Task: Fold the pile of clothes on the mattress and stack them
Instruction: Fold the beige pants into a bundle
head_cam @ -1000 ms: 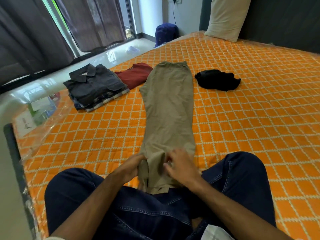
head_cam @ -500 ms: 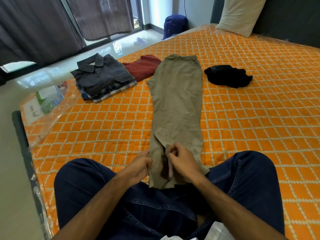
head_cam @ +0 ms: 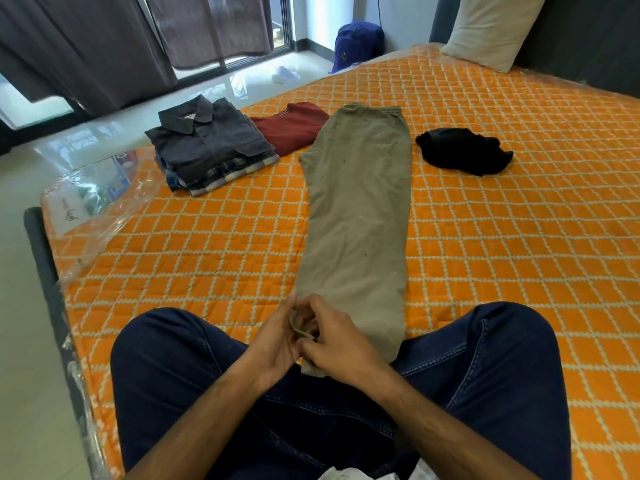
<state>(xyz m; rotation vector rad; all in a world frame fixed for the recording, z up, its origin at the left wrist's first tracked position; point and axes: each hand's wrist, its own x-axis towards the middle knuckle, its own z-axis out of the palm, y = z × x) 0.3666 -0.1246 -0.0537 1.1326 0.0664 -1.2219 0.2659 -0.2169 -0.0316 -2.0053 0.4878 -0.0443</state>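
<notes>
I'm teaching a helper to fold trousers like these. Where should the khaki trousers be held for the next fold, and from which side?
Probably at the leg hems nearest the person, where both hands already pinch the khaki trousers. They lie flat and lengthwise, waistband far, so grip from the near end and carry the hems toward the waistband.

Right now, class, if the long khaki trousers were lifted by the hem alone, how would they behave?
The long khaki trousers lie flat against the quilted orange mattress, so they would probably droop limply. The cloth looks thin, likely light. Both hands pinch the hem easily, suggesting pliable fabric.
</notes>
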